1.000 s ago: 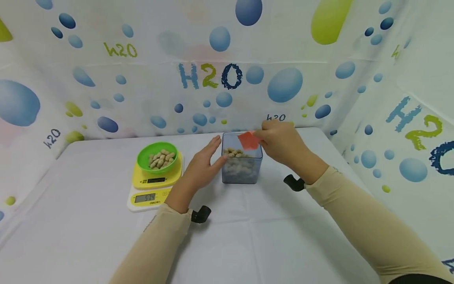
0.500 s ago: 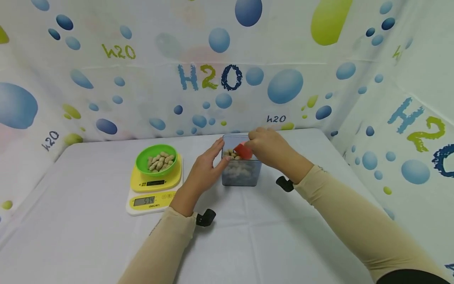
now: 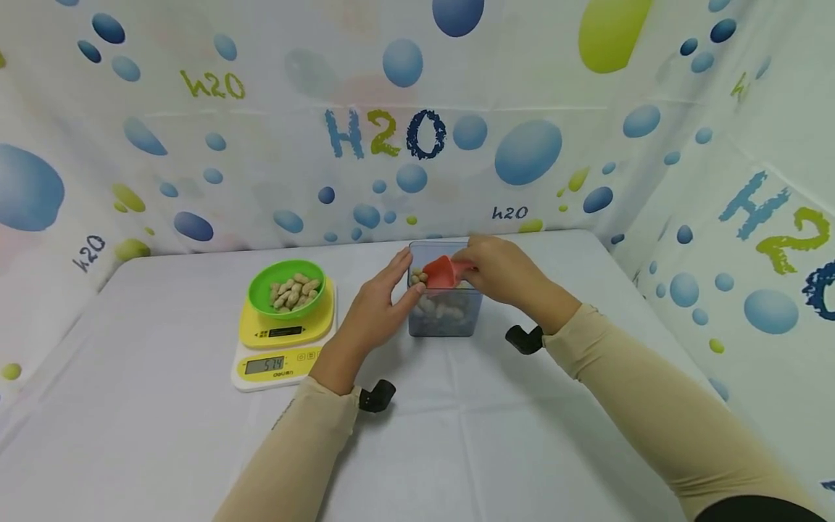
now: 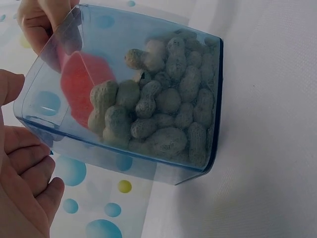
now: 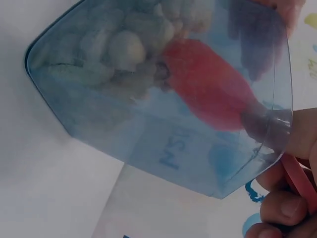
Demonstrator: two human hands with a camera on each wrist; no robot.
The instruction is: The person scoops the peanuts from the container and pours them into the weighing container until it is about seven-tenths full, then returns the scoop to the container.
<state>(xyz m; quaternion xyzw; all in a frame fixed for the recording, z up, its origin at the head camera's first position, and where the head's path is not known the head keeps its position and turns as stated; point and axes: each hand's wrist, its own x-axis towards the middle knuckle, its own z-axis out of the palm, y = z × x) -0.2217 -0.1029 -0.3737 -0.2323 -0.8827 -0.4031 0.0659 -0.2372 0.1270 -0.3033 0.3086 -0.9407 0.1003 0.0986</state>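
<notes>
A clear bluish plastic container (image 3: 445,316) stands on the white table, partly filled with unshelled peanuts (image 4: 168,101). My right hand (image 3: 499,268) grips the handle of a red scoop (image 3: 441,272) at the container's right rim. Its bowl is inside, against the peanuts, as the left wrist view shows. In the right wrist view the scoop's pink-red handle (image 5: 299,186) runs between the fingers. My left hand (image 3: 375,308) rests at the container's left side with its fingers extended along the rim.
Left of my left hand sits a yellow and white kitchen scale (image 3: 277,366), its display reading about 574. A green bowl (image 3: 261,286) of peanuts stands on it. A patterned curtain (image 3: 274,167) hangs behind the table.
My right hand has lowered the scoop from above the container down into it, and the scoop has turned among the peanuts. My left hand stays at the container's side.
</notes>
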